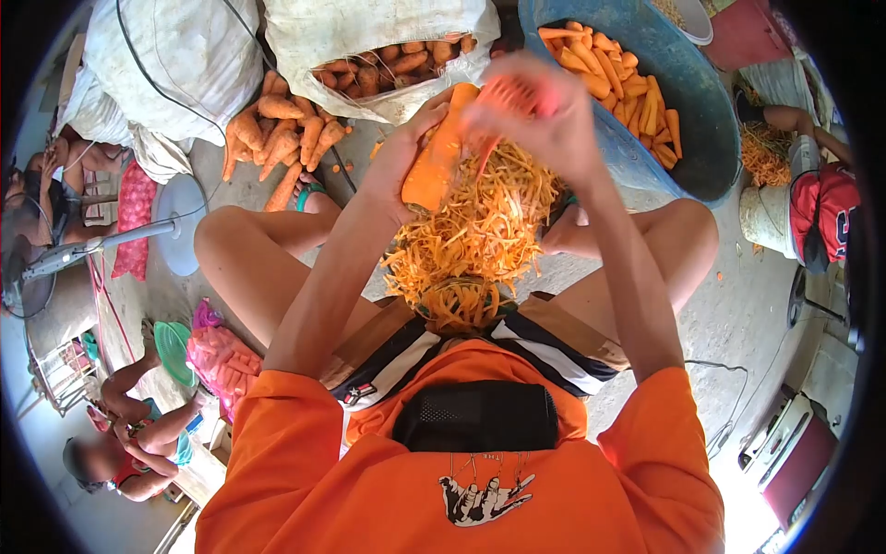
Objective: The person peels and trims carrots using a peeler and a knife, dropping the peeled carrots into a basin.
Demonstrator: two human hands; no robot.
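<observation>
My left hand point(403, 152) is wrapped around a thick orange carrot point(432, 171), held tilted above a heap of peelings. In my right hand point(560, 125), blurred by motion, is a red peeler point(517, 95), close beside the carrot's upper part. Long orange carrot peelings point(484, 217) pile up between my legs, right under both hands. A blue tub point(697, 120) at the upper right holds peeled carrots point(614, 69). Ahead of my left hand, unpeeled carrots point(392, 69) show through the opening of a white sack point(305, 28).
More unpeeled carrots point(281, 129) lie on the floor beside a full white sack point(171, 65). A fan point(175, 222) stands at the left, near a pink mesh bag point(136, 222). Other people sit at the lower left point(138, 443) and far right point(821, 203).
</observation>
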